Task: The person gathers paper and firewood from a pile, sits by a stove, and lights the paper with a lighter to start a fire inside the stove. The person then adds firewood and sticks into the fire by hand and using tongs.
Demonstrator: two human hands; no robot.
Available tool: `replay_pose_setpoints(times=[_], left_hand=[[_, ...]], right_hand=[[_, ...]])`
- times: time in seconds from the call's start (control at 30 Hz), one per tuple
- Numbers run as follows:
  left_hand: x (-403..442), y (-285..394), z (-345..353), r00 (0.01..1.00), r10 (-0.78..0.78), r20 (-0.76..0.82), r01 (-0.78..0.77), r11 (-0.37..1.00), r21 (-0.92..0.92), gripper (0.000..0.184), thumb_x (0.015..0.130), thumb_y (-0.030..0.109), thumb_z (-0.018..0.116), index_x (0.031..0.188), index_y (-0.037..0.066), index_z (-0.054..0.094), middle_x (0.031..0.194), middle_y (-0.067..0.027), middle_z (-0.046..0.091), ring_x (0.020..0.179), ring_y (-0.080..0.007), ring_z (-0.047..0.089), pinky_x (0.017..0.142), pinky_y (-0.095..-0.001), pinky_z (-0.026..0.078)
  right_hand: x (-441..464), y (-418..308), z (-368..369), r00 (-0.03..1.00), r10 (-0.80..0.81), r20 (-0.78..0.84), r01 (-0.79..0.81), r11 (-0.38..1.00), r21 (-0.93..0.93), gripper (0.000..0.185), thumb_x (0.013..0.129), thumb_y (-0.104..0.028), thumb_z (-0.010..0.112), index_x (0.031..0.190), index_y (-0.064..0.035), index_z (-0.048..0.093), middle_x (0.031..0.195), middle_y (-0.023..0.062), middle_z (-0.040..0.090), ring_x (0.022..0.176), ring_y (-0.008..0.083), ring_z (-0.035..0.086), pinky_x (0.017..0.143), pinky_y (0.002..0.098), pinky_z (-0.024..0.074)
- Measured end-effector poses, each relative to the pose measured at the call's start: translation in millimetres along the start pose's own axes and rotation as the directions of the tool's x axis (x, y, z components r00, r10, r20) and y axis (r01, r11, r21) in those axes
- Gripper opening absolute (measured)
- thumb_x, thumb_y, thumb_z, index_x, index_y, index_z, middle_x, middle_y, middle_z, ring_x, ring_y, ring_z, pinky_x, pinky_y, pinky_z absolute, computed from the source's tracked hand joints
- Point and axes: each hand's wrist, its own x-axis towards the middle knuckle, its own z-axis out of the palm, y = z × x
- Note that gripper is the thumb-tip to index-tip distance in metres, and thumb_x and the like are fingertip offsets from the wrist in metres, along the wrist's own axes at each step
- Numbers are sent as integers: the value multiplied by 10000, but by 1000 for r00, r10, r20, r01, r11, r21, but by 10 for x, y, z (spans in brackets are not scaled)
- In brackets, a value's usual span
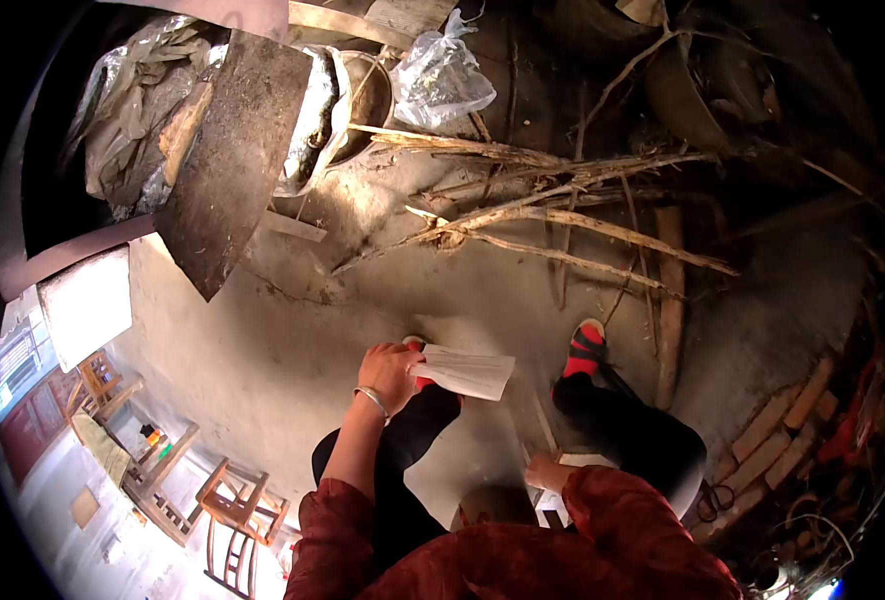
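Note:
My left hand, with a bracelet at the wrist, is closed on the edge of a folded sheet of paper. The pale paper juts out to the right, above the floor between my shoes. My right hand is low between my knees, fingers curled and partly hidden. A thin, faint stick-like shape rises beside it, and a white flat-edged thing lies just right of it. What the right hand holds, if anything, I cannot make out. A dark rounded object is near my lap.
Long dry branches lie across the floor ahead. A clear plastic bag and a round pot are behind them. A brown board leans at upper left. Wooden chairs stand lower left; bricks are stacked at right.

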Motion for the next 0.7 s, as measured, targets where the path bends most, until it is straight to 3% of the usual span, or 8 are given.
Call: replay_pose_setpoints(times=[0.1,0.2,0.3,0.4,0.5,0.53,0.63,0.7], left_hand=[[88,-120,-102,995,-45,93,44,999,10,132,734,80,543,810,110,646,841,-102,625,849,-300,581,750,-393,454],[172,-231,-212,991,-94,98,90,995,41,152,748,88,526,850,106,636,850,-125,619,835,-324,581,716,-410,462],[229,-358,-259,986,-104,127,102,995,18,156,770,108,503,882,93,612,853,-150,611,817,-349,574,705,-429,459],[296,-409,-348,991,-40,129,41,999,-2,142,803,133,472,883,77,575,847,-174,603,803,-369,564,692,-448,449],[373,-304,-514,996,-33,81,33,999,3,131,826,154,458,864,64,544,832,-185,600,799,-379,559,688,-463,438],[409,-273,-549,998,-36,41,37,999,-10,130,830,161,458,858,60,535,827,-188,599,799,-381,558,687,-468,434],[459,-162,-695,999,-52,4,52,999,-11,168,828,197,481,848,38,530,803,-201,594,788,-386,558,686,-466,431],[456,-136,-750,998,-46,-39,46,999,-4,209,829,219,483,855,20,541,790,-210,589,773,-388,557,674,-448,434]], right_hand=[[-62,126,47,999,-29,-31,27,998,-53,122,741,-165,591,699,-202,699,812,24,679,781,206,649,614,381,494],[112,215,56,960,-272,-67,275,960,50,99,752,-160,578,743,-142,675,817,60,667,796,253,642,650,418,499],[219,279,-308,942,-316,-117,330,935,133,127,748,-170,589,822,-74,626,827,95,647,828,291,626,710,433,494],[727,347,-456,970,-244,4,224,897,381,210,763,-222,628,930,-99,663,878,116,658,824,286,629,727,371,498],[550,475,-1251,961,-270,-61,271,874,403,316,713,-321,693,915,-81,656,902,143,647,803,295,630,697,364,497],[665,541,-1177,953,-262,-153,303,808,505,380,661,-355,718,919,-83,652,853,138,649,750,295,628,650,372,493],[927,945,-1518,957,-185,-221,277,804,526,196,703,-237,636,840,-98,654,800,121,657,718,253,626,642,379,479],[707,1317,-2059,862,169,-477,231,707,668,167,732,-225,607,820,-88,644,753,104,654,646,220,619,606,367,483]])
